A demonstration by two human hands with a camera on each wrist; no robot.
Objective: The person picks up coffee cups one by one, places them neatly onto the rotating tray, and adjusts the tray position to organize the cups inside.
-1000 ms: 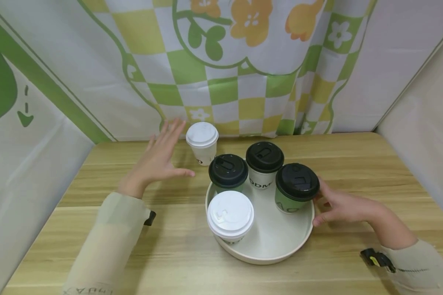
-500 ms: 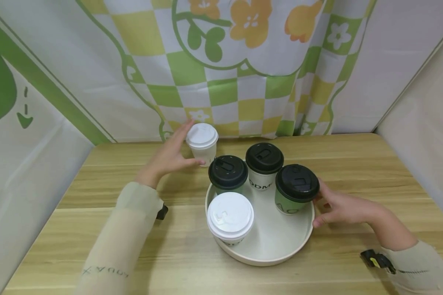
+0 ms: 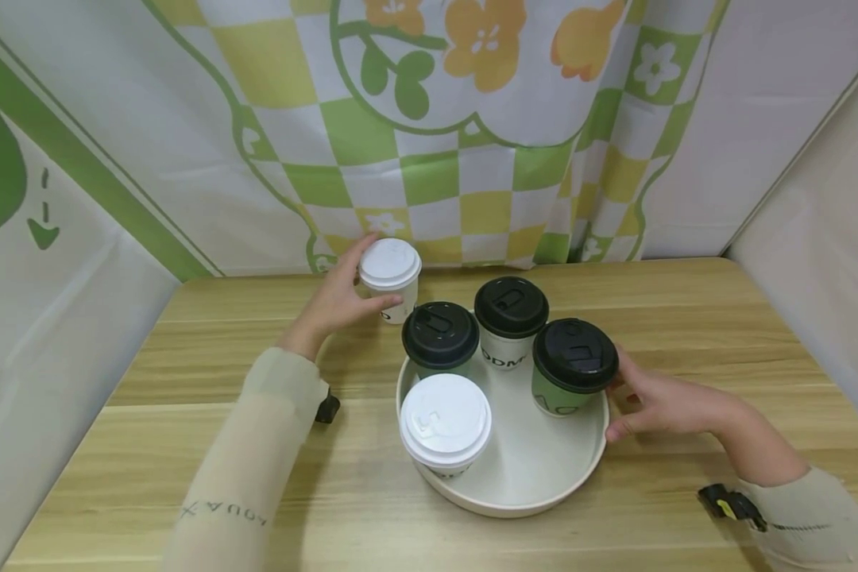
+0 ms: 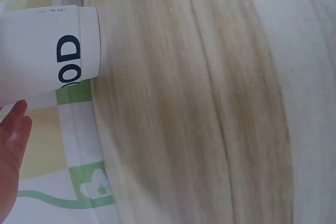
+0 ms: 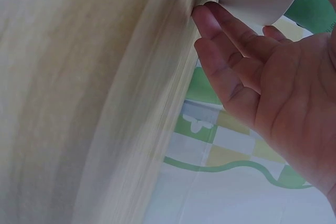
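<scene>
At the table's back, my left hand (image 3: 339, 298) holds a white paper cup (image 3: 399, 306) with a white lid, thumb across its front and fingers round the far left side. In the left wrist view, fingertips (image 4: 19, 109) are right at the wall of this cup, which has dark lettering. My right hand (image 3: 661, 401) rests with loosely bent fingers at the right rim of a round cream tray (image 3: 529, 473), close beside a green cup (image 3: 559, 393) with a black lid. In the right wrist view, the fingers (image 5: 215, 61) lie along the tray's outer wall.
Also in the tray stand a white-lidded cup (image 3: 446, 417) in front, a black-lidded green cup (image 3: 441, 335) behind it, and a black-lidded white cup (image 3: 511, 310) at the back. A checkered curtain (image 3: 436, 175) hangs behind the wooden table (image 3: 350, 485).
My left hand has moved right to the white cup at the back, and its thumb and fingers have come round it. The right hand and the tray have stayed in place.
</scene>
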